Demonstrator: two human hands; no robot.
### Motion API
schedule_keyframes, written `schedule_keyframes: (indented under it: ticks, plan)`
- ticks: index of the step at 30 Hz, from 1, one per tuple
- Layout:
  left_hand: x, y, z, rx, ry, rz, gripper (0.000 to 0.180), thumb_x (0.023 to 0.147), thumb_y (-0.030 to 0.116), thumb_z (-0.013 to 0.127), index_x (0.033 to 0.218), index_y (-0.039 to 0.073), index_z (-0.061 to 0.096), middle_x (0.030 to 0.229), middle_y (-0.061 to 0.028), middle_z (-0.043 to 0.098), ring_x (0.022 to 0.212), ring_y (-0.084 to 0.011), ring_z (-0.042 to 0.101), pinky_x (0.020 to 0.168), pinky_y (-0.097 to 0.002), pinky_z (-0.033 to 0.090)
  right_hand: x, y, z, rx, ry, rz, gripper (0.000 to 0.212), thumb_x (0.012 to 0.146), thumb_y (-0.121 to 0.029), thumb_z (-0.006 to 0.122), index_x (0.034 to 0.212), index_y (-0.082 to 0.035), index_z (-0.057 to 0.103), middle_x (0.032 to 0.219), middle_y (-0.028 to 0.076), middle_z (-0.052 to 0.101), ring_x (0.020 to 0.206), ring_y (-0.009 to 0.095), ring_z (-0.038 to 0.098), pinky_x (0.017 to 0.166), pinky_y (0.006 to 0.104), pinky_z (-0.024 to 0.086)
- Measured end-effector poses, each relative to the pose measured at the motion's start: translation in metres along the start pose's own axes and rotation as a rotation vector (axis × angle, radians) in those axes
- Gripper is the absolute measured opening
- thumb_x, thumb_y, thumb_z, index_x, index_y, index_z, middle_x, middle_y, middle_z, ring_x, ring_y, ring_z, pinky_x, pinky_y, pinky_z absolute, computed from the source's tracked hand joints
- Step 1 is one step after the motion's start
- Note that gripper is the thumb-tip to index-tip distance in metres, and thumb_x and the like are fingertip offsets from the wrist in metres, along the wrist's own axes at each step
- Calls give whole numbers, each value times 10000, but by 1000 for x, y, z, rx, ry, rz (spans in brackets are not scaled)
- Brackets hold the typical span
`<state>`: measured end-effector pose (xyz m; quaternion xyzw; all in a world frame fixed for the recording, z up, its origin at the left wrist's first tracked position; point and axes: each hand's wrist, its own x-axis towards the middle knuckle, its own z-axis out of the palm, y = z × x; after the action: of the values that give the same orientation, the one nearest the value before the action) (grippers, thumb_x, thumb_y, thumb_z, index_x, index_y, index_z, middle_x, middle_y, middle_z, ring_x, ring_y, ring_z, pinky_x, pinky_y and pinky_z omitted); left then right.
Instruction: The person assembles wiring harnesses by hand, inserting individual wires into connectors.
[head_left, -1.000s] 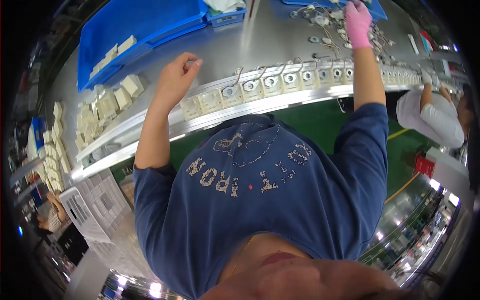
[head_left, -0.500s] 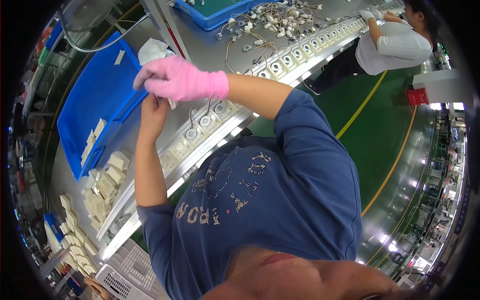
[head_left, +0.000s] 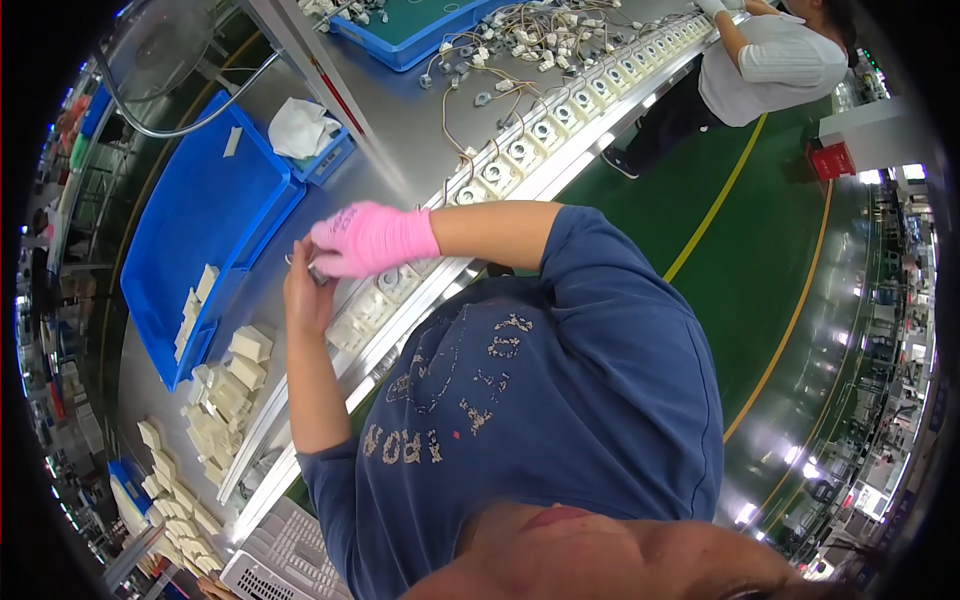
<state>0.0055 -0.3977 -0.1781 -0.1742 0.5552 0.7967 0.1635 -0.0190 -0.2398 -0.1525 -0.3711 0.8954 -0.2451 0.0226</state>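
Observation:
My bare left hand (head_left: 308,300) is raised over the near edge of the bench, fingers curled up around a small grey part (head_left: 317,273). A thin pale wire end pokes out by its fingertips. My right hand (head_left: 365,240), in a pink knit glove, meets the left, with its bent fingers against the same part. Most of that part is hidden between the hands. Just below them runs a metal rail with a row of white square housings (head_left: 497,177). Several housings hold round grey parts with wires; one such housing (head_left: 392,283) sits beside the glove.
Left of my hands lies a blue bin (head_left: 190,210) with some white blocks; a smaller blue box (head_left: 328,160) holds white cloth. White blocks (head_left: 225,400) are piled nearer me. A metal post (head_left: 320,80) rises behind. Wired connectors (head_left: 540,40) lie far off. A co-worker (head_left: 770,70) works along the rail.
Both hands have come down and nearer to me, closer to the rail, still together. The white cloth, partly behind the glove before, now shows fully. The whole view has shifted slightly.

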Motion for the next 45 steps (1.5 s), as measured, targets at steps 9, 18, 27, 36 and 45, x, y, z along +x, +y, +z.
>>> schedule_keyframes:
  ticks: [9,18,27,36,45]
  plan:
    - [16,-12,-34,655,23,106,439,930,430,420,814,31,560,610,-22,512,552,-146,494,545,-281,417,-1,-9,10,178,-8,60,279,801,-262,504,942,-23,528,811,178,588,773,338,591,708,413,463]
    - [-22,-5,-32,221,-153,91,308,882,211,558,617,95,452,528,38,370,478,-85,339,472,-237,296,-12,-16,2,604,-186,186,288,802,-228,571,1014,-45,504,866,147,572,801,316,570,691,366,448]
    - [-52,-31,-43,1220,-148,843,90,730,103,599,729,35,540,740,-114,470,745,-300,485,616,-384,394,-14,-17,28,-186,-376,-340,242,819,-335,556,891,-108,509,843,76,593,824,251,602,712,366,448]
    - [-56,-54,-33,1197,55,880,175,697,48,591,856,36,520,855,-129,494,832,-322,459,727,-412,358,-46,-16,45,-249,32,-435,182,771,-273,568,842,-108,544,821,57,526,816,231,537,694,358,402]
    - [-52,-65,-34,1212,151,826,173,702,76,590,861,46,527,889,-118,491,864,-309,451,721,-404,338,-53,-29,57,-99,210,-229,190,725,-208,587,864,-81,562,813,89,489,827,259,489,722,382,356]
